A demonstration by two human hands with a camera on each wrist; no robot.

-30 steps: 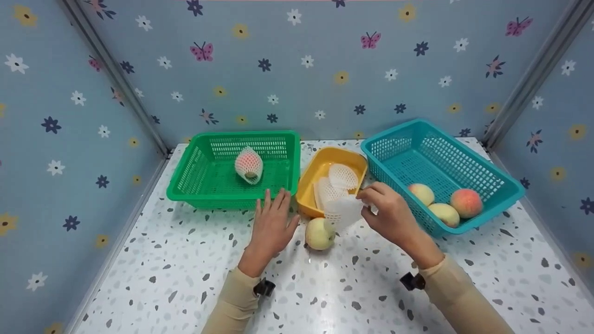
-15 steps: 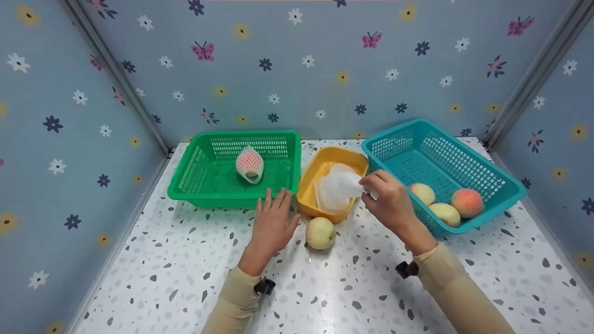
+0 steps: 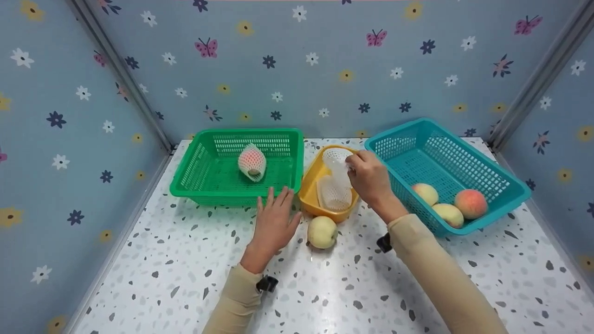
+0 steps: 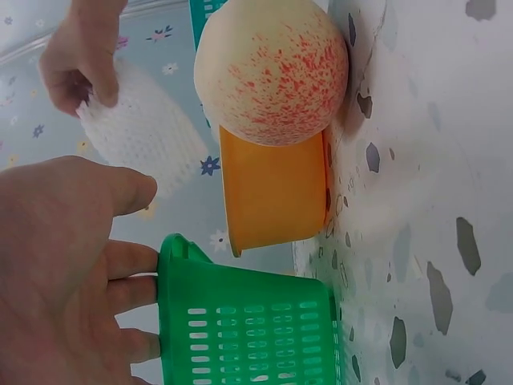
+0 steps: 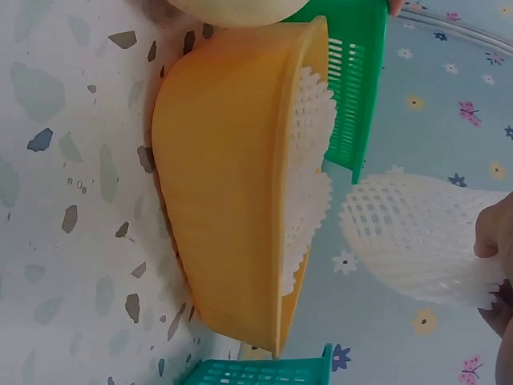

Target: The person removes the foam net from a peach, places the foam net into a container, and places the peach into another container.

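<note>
My right hand (image 3: 371, 178) pinches a white foam net sleeve (image 5: 417, 233), which hangs over the yellow bin (image 3: 334, 216). Inside that bin lie more foam net sleeves (image 3: 335, 194). My left hand (image 3: 274, 225) is spread with straight fingers, its fingertips at the front rim of the green basket (image 3: 218, 200). Just right of it, in front of the bin, a pale yellow peach (image 3: 322, 232) with red speckles sits on the table. A peach wrapped in a foam net (image 3: 252, 162) lies in the green basket.
To the right of the bin stands a teal basket (image 3: 413, 164) with three peaches (image 3: 471, 204) at its near end. The speckled table (image 3: 185, 278) is enclosed by flowered panels (image 3: 297, 69) at the back and both sides.
My right hand has moved left and farther back with the foam net sleeve, from the bin's near right side to above its far part. My left hand has stayed at the green basket.
</note>
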